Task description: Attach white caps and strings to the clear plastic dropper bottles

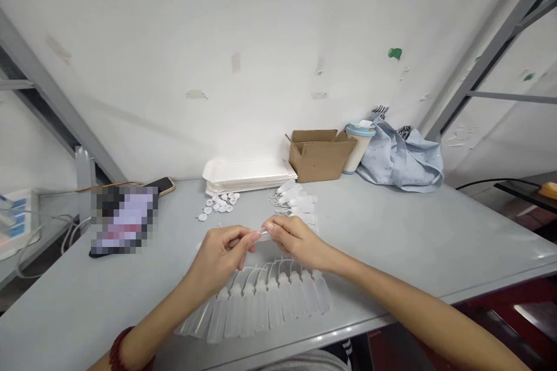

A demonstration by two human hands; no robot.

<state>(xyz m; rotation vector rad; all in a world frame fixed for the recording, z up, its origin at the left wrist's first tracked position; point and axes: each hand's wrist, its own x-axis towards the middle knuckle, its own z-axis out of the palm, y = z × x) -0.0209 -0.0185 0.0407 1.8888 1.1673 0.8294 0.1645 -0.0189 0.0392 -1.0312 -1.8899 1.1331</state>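
My left hand point(228, 252) and my right hand point(296, 237) meet above the grey table, fingertips pinched on a small translucent piece point(263, 234) between them. The piece is mostly covered by fingers, so its shape is unclear. Below the hands, near the table's front edge, lies a row of several clear plastic bottles point(248, 310) with thin curved tubes at their tops. Several small white caps point(223, 203) are scattered behind my left hand. Behind my right hand is a pile of white bottles with tubes point(300, 200).
At the wall stand a stack of white trays point(248, 173), an open cardboard box point(319, 156), a lidded cup point(359, 148) and a light blue cloth bag point(400, 156). A blurred phone-like object point(126, 220) and a dark phone point(165, 185) lie left; a power strip point(17, 223) is far left.
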